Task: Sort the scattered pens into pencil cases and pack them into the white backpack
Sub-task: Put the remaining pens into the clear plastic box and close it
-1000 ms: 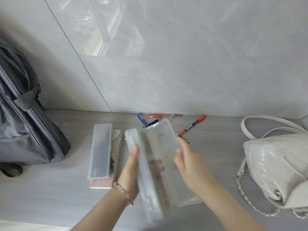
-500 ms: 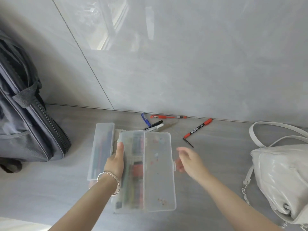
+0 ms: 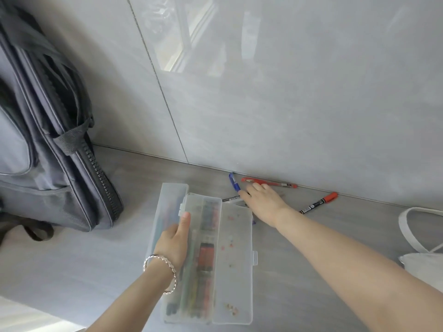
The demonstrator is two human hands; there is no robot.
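A clear plastic pencil case lies open on the grey floor, pens in its left half, its lid flat to the right. My left hand presses on its left edge. A second, closed clear case lies just left of it, partly under it. My right hand reaches out over the loose pens by the wall, fingers spread, palm down: a blue pen, a long red pen, a black-and-white pen and a red-capped marker. The white backpack shows at the right edge.
A large grey backpack leans against the wall at the left. The tiled wall rises right behind the pens. Bare grey floor lies in front of the grey bag.
The case went from held up in both hands to lying open on the floor. My right hand has left it and moved forward over the loose pens. The view shifted left.
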